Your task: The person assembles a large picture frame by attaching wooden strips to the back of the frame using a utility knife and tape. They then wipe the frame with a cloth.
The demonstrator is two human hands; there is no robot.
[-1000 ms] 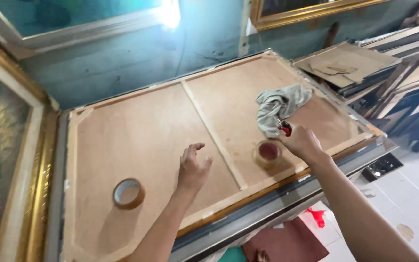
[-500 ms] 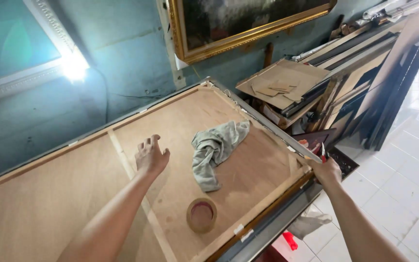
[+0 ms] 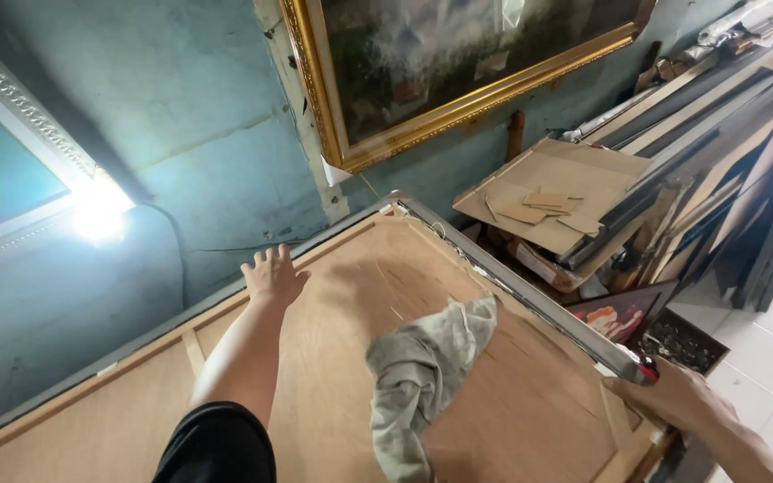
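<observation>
Right hand point(image 3: 673, 398) gripping panel point(image 3: 351, 358) corner, left hand point(image 3: 272, 275) flat — rag point(image 3: 422, 376) atop

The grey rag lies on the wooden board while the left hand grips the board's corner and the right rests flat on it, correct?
No, hands are swapped. In the head view the right hand grips the board's corner; the left hand rests flat on it. The grey rag does lie there.

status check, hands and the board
Left hand flat on board, open. Right hand gripping the frame edge. Grey rag lying loose on board.
</observation>
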